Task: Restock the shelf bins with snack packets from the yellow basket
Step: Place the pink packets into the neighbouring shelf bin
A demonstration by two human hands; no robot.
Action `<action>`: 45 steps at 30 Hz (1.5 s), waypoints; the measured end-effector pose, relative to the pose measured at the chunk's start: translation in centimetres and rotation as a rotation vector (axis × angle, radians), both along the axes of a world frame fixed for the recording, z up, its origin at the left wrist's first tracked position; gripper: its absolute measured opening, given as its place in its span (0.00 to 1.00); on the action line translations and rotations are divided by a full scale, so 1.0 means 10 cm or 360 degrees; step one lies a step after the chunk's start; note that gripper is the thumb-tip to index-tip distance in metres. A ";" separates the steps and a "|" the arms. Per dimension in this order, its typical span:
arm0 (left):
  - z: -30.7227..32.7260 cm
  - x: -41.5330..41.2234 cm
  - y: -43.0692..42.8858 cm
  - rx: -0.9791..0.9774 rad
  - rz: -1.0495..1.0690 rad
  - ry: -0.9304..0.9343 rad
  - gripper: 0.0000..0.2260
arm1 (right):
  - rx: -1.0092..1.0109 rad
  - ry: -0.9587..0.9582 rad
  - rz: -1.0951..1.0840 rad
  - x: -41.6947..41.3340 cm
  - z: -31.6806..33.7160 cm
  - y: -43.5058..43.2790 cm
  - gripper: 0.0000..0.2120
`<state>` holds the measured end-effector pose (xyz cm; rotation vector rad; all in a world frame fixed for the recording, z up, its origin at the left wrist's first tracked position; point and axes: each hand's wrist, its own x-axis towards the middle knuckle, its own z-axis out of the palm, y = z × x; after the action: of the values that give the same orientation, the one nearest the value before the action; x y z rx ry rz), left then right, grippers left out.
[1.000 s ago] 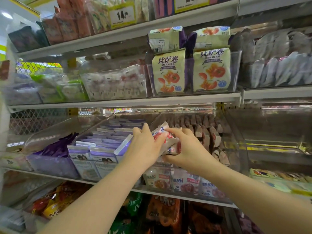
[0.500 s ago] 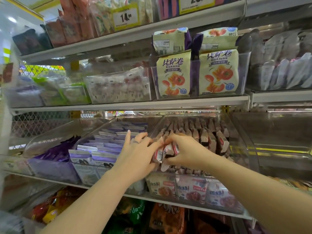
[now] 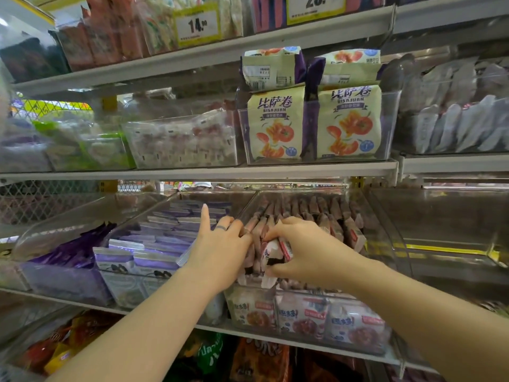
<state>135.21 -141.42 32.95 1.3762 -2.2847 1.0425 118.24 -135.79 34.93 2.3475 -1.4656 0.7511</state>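
The right hand point(image 3: 308, 249) reaches in from the lower right with its wrist low. Its fingers curl over the top and its thumb tucks underneath, pinching a small bunch of snack packets point(image 3: 275, 250) at the near end of a clear bin point(image 3: 389, 238). The left hand point(image 3: 221, 252) comes up beside it, almost touching. Its index finger points straight up, while the other fingers bend over the bin's left wall and lie against the side of the stocked packets point(image 3: 325, 216). Those fingertips are buried among the packets, so whether they hold anything cannot be told. A dark ring point(image 3: 221, 228) sits on one finger.

The pinched packets are small and white with red print and dark lettering, crumpled together and tilted forward. They sit just above the bin's front wall, on the shelf second from the bottom. Behind them the stocked packets stand on edge in tight rows running back.

Just left is a bin of purple-and-white packets point(image 3: 154, 244). On the shelf above stand two Bisajuan bags point(image 3: 275, 125) — cream with tomato pictures. A yellow-edged price tag point(image 3: 197, 24) reads 14.
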 end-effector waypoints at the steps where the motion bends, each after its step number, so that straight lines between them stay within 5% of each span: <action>1: 0.01 0.01 0.01 0.0085 -0.0024 0.0070 0.24 | 0.0007 -0.0013 -0.0021 -0.04 0.02 0.03 0.24; 8: 0.05 0.02 0.20 0.0772 -0.0381 0.0586 0.39 | 0.0061 -0.0123 -0.0084 0.09 -0.13 -0.18 0.25; 14: -0.05 0.00 0.07 0.0512 -0.0376 0.0439 0.40 | 0.0205 -0.0265 -0.0128 0.07 -0.16 -0.28 0.41; 18: -0.09 0.07 -0.03 0.0343 -0.0474 0.0260 0.33 | 0.0359 0.0006 -0.0181 -0.10 0.04 -0.12 0.30; 24: -0.07 0.10 -0.07 0.0038 -0.0564 -0.0087 0.23 | 0.0115 0.0078 -0.0331 -0.32 0.35 0.31 0.16; 32: -0.07 0.11 -0.03 0.0211 -0.0401 0.0096 0.19 | -0.0012 0.0303 -0.0966 -0.85 0.43 0.20 0.11; 38: -0.10 0.12 0.00 0.0261 -0.0419 0.0192 0.19 | 0.0361 0.0403 -0.1063 -0.74 0.42 -0.11 0.07; 42: -0.11 0.12 -0.03 0.0250 -0.0443 0.0189 0.19 | 0.0552 0.0647 -0.1062 -0.82 0.42 0.02 0.24; 45: -0.12 0.12 -0.04 0.0235 -0.0457 0.0189 0.19 | 0.0503 0.0851 -0.1101 -0.77 0.41 0.02 0.25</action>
<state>136.44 -141.86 31.77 1.0838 -2.4174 0.6970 110.54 -135.55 39.05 1.7846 -2.0169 -0.2769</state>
